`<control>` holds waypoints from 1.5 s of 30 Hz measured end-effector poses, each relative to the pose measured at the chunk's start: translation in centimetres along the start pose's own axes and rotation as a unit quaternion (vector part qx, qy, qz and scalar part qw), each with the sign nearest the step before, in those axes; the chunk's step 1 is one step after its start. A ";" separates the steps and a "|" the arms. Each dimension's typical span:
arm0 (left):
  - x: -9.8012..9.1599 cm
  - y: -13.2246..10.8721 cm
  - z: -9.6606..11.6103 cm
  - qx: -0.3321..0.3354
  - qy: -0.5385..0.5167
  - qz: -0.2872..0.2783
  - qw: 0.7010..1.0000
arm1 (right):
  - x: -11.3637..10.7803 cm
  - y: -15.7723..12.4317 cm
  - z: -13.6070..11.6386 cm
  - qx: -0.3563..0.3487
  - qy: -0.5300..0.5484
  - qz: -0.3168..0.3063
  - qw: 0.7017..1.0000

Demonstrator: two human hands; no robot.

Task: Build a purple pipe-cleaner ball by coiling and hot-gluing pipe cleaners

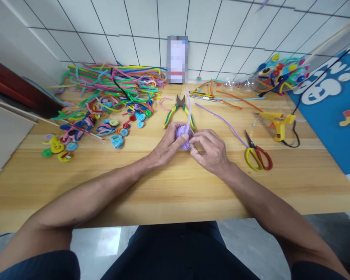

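Note:
A round bundle of coiled purple pipe cleaner (181, 134) sits in my left hand (169, 146), whose fingers and thumb are wrapped round it. One purple end sticks up from the bundle, away from me. My right hand (208, 149) is at the bundle's right side, thumb and forefinger pinched together; what lies between the fingertips is too small to make out. Just beyond the bundle lie diagonal cutters (180, 102) with green and yellow handles, spread apart. A loose purple pipe cleaner (218, 117) stretches to the right, towards scissors (252, 147) with one yellow and one red handle.
Piles of coloured pipe cleaners (113, 79) and small coiled pieces (116, 140) cover the left side. A phone (177, 60) leans on the tiled wall. At right are a yellow glue gun (277, 123) with a black cord and a clear bottle of coloured pieces (280, 76).

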State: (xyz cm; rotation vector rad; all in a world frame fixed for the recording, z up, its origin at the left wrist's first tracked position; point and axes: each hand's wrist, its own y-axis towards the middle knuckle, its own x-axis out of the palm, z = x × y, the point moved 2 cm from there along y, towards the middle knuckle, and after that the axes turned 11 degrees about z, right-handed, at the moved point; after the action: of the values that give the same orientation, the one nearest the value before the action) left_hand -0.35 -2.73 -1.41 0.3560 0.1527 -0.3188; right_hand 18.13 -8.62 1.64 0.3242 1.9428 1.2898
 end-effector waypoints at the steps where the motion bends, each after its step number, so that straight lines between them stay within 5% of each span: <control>1: 0.0 0.0 0.0 0.000 0.001 0.000 1.000 | 0.0 0.0 0.0 0.001 0.001 -0.001 1.000; 37: 0.3 -0.2 -0.6 0.020 -0.009 0.030 0.999 | 0.3 -0.1 -0.2 -0.002 0.000 0.006 1.000; 45: 0.4 -0.2 -1.1 -0.010 -0.023 0.045 0.999 | 0.1 0.1 -0.4 0.039 -0.002 -0.046 0.998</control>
State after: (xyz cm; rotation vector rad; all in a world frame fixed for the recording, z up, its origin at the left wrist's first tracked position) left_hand -0.20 -2.62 -2.61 0.3341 0.0937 -0.2369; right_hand 17.74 -8.76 1.77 0.2724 1.9851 1.1549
